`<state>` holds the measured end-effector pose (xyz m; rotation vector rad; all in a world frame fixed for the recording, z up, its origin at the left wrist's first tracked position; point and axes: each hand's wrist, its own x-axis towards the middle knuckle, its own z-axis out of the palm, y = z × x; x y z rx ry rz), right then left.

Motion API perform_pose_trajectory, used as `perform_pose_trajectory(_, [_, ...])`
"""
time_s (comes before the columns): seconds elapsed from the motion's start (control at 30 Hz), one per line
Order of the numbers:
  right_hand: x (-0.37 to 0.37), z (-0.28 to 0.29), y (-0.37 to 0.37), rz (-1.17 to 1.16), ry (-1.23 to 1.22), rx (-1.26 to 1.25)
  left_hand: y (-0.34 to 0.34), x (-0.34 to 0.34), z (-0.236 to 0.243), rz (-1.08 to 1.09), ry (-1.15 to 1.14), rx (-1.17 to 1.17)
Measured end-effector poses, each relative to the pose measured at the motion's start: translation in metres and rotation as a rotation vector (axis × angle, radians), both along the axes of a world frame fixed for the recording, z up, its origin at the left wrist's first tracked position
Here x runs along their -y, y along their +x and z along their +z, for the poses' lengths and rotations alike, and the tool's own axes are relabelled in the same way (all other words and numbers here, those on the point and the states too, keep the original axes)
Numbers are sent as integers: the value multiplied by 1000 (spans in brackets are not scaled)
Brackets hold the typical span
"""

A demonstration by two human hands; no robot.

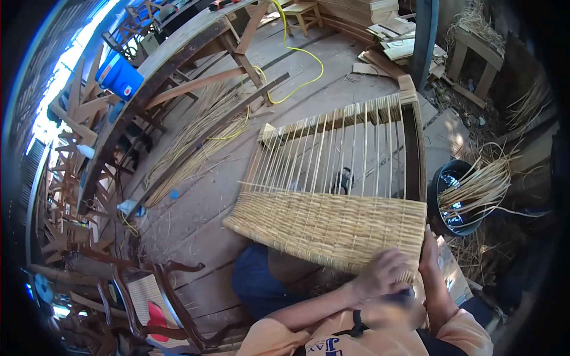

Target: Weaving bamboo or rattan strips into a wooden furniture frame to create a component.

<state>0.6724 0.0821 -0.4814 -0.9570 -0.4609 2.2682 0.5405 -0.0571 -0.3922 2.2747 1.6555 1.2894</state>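
Observation:
A wooden frame [415, 160] stands in front of me, strung with pale rattan strands [332, 151] across its far half. Its near half is covered by a tight woven rattan panel [320, 222]. Over the panel's near right corner, my left hand [385, 270] is bent, its fingers curled against the weave and slightly blurred. Whether a loose strand lies in those fingers is hidden. My right hand [428, 252] is upright against the right side of the frame, touching its edge; most of its fingers are out of sight behind it.
To the right, a dark bucket [438, 202] holds liquid and a bundle of rattan strips [481, 184]. Long strips [196, 142] lie on the plank floor beside a workbench [178, 47]. A yellow cable [320, 65] winds behind. Dark wooden chair [169, 291] stands lower left.

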Motion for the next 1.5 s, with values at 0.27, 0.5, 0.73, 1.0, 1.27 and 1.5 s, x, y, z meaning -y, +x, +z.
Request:
perform_pose_trajectory(0.27, [36, 41, -19, 62, 552, 495, -298, 142, -123, 1513, -302, 147])
perform_pose_trajectory(0.5, [61, 72, -26, 194, 457, 738, -405, 197, -216, 1098, -27, 2079])
perform_pose_trajectory(0.73, [62, 93, -35, 292, 659, 930, -391, 203, -243, 926, 79, 2085])
perform_pose_trajectory(1.0, [-27, 62, -11, 494, 513, 713, -326, 258, -138, 1226, 376, 1930])
perform_pose_trajectory(1.27, [-95, 53, -51, 744, 234, 651, -213, 334, -108, 1313, 425, 1917])
perform_pose_trajectory(1.5, [-104, 22, -88, 787, 447, 848, -178, 323, -83, 1531, 462, 1823])
